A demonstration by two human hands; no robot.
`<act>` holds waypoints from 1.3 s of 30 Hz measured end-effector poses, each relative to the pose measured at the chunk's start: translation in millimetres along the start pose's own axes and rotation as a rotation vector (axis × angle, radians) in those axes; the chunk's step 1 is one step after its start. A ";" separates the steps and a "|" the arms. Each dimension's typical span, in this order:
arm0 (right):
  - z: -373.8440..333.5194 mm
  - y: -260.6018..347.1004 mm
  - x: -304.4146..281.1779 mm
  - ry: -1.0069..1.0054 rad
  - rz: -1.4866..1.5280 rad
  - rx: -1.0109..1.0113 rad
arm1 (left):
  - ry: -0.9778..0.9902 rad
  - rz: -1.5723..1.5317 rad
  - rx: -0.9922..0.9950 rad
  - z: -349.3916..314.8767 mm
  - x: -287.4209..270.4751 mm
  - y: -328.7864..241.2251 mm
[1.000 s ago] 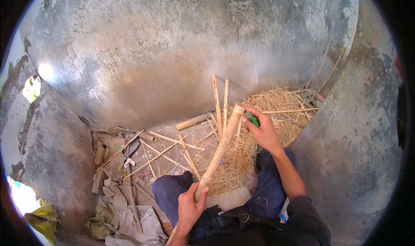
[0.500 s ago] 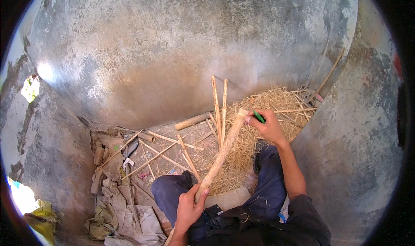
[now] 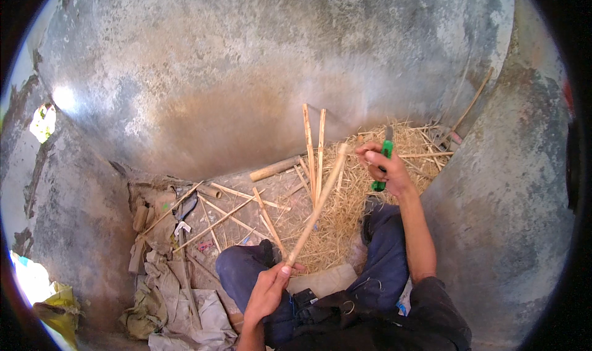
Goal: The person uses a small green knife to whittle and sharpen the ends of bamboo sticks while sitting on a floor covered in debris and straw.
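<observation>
My left hand (image 3: 269, 287) grips the near end of a long pale bamboo stick (image 3: 316, 206) that slants up and away toward the wall. My right hand (image 3: 383, 167) is raised by the stick's far end and is closed on a knife with a green handle (image 3: 382, 165), blade pointing up. Both my knees, in blue trousers, lie below the stick. Under the right hand spreads a heap of straw-like shavings (image 3: 351, 197).
Two split bamboo strips (image 3: 313, 151) lean against the grey concrete wall (image 3: 259, 73). A short bamboo section (image 3: 275, 168) and several thin strips (image 3: 228, 212) lie on the floor. Crumpled cloth and sacks (image 3: 172, 295) sit at lower left. More sticks lean at the far right (image 3: 472, 104).
My right hand has lifted from the straw heap with the green-handled knife, rising toward the far end of the stick. The left hand keeps its hold on the stick.
</observation>
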State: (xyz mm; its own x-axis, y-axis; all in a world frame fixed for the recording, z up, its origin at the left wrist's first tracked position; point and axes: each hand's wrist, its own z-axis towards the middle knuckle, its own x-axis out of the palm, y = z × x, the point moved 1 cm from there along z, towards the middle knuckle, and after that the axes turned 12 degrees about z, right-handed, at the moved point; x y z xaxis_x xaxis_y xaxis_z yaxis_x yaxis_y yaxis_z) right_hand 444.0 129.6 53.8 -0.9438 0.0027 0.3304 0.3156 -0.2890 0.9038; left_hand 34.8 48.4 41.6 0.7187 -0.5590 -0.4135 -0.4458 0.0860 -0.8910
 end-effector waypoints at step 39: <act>-88.0 -5.7 153.7 0.234 -0.912 -0.564 | -0.376 0.354 0.140 11.0 11.3 -61.8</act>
State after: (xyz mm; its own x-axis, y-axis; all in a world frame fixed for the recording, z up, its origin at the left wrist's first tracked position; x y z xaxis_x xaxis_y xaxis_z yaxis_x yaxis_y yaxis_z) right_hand 288.5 47.3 75.5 -0.8140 0.2732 -0.5126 -0.5441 -0.6676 0.5082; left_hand 76.3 45.9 89.9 0.6900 -0.1439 -0.7094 -0.6391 0.3391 -0.6904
